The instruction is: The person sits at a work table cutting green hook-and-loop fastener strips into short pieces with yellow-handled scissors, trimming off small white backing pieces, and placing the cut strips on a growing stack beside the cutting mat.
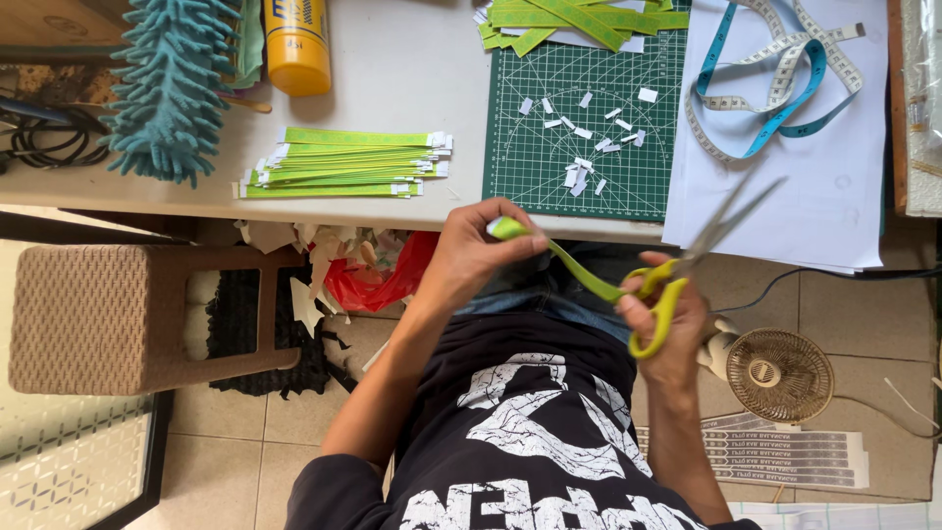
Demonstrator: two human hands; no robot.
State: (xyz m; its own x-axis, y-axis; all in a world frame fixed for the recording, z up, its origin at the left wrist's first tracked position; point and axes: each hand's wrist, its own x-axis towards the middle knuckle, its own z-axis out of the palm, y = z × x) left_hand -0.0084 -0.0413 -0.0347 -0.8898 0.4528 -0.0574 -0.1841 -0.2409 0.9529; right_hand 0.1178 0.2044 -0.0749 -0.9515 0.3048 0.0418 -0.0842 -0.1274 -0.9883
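My left hand [476, 245] pinches one end of a green paper strip [574, 270] in front of the table edge. The strip runs down and right to my right hand [667, 319]. That hand grips yellow-handled scissors [687, 270], whose blades are spread apart and point up and right over the white paper. The strip's far end lies at the scissor handles. A stack of green strips [343, 164] rests on the table to the left. More green strips [579, 22] are piled at the top of the green cutting mat [530, 157].
Small white paper scraps [589, 128] dot the mat. A blue and white tape measure [775, 79] curls on white paper [834, 196] at right. A yellow bottle [297, 44] and teal duster [172, 88] lie top left. Below are a woven stool [118, 314], a red bag [388, 280] and a small fan [775, 373].
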